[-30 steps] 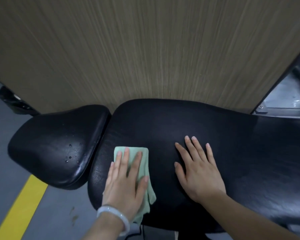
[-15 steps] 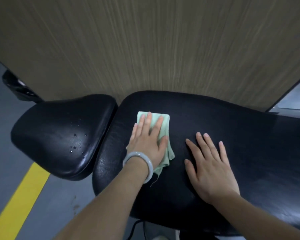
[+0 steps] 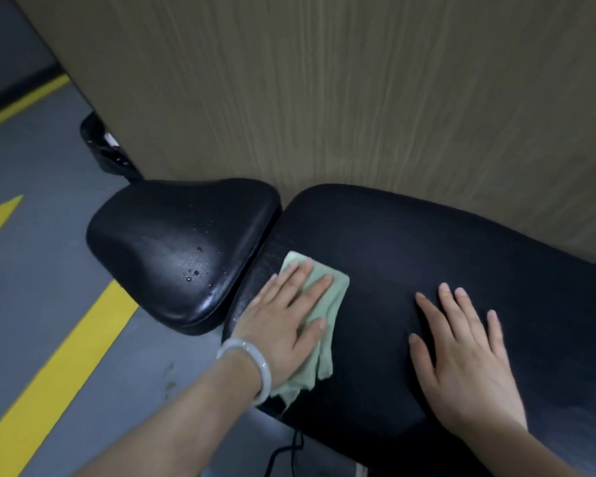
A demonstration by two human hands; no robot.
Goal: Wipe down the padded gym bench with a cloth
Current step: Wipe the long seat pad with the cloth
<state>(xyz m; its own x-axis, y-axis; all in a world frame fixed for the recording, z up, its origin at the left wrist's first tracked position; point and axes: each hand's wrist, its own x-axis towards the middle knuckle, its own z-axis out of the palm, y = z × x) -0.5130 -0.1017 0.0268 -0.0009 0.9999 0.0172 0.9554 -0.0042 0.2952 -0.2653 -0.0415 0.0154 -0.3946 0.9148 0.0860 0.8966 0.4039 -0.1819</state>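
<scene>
Left hand (image 3: 283, 325) lies flat, fingers straight, pressing the green cloth (image 3: 320, 304) onto the long pad (image 3: 427, 256) of the bench near its left end, for wiping pressure. Right hand (image 3: 461, 352) spread flat, holding nothing (likely bracing). Droplets (image 3: 193, 273) on the seat pad (image 3: 172, 242) look unwiped.

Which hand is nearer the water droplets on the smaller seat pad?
Left. The left hand presses the cloth just right of the droplets; the right hand rests flat farther right.
</scene>
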